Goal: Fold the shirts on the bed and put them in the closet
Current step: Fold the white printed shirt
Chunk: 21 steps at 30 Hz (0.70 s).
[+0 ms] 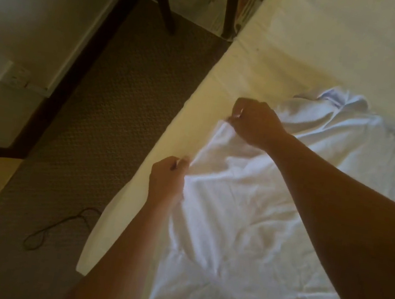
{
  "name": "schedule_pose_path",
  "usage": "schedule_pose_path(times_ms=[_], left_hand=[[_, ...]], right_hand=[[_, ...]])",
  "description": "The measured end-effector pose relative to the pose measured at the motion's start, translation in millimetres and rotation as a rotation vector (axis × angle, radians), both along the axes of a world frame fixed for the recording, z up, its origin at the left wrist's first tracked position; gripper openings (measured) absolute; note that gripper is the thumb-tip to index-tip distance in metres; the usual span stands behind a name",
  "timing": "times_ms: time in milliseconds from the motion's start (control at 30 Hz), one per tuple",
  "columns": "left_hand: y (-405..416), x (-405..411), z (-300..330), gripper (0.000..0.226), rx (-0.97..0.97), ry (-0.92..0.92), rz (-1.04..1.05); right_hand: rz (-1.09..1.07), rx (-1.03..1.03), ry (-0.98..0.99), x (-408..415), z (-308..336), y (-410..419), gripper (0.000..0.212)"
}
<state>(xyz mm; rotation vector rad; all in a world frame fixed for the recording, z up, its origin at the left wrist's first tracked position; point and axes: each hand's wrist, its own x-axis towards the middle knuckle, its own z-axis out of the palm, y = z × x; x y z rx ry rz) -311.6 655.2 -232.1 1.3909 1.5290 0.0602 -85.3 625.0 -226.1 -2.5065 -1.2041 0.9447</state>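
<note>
The left hand [166, 178] and the right hand [254, 124] each pinch the near edge of one white shirt [244, 221], a little apart along that edge. The shirt lies crumpled and unfolded on the bed [244, 61], close to its side. I count one shirt for certain; a paler blue bunch [339, 99] beyond it may be a second. Folding looks barely begun, and the closet is not in view. One dark cord [59, 228] lies on the carpet [134, 82].
</note>
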Motion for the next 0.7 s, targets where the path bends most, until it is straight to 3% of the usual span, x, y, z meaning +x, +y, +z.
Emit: schedule_pose_path(times_ms=[67,200,300,433,533,600,700], left_hand=[[-1,-1,-1,0.041,0.064,0.029,0.017],[-6,19,-1,0.015,0.163,0.208,-0.075],[-8,53,-1,0.027,0.359,0.326,-0.237],[-7,126,-11,0.050,0.613,0.229,-0.545],[-6,190,-15,0.057,0.710,0.088,-0.728],[-4,229,-13,0.054,0.585,0.121,-0.845],[1,279,-11,0.053,0.290,0.217,-0.833]], right_hand=[[-0.146,0.130,0.069,7,-5,-3,0.004],[-0.251,0.257,0.222,11,-5,-19,0.022],[-0.456,0.407,0.035,26,-7,-43,0.024],[-0.596,0.389,-0.388,66,-18,-92,0.035],[-0.693,0.236,-0.366,103,-25,-123,0.050],[-0.695,0.215,-0.314,123,-28,-132,0.050],[-0.600,0.230,-0.251,148,-31,-127,0.047]])
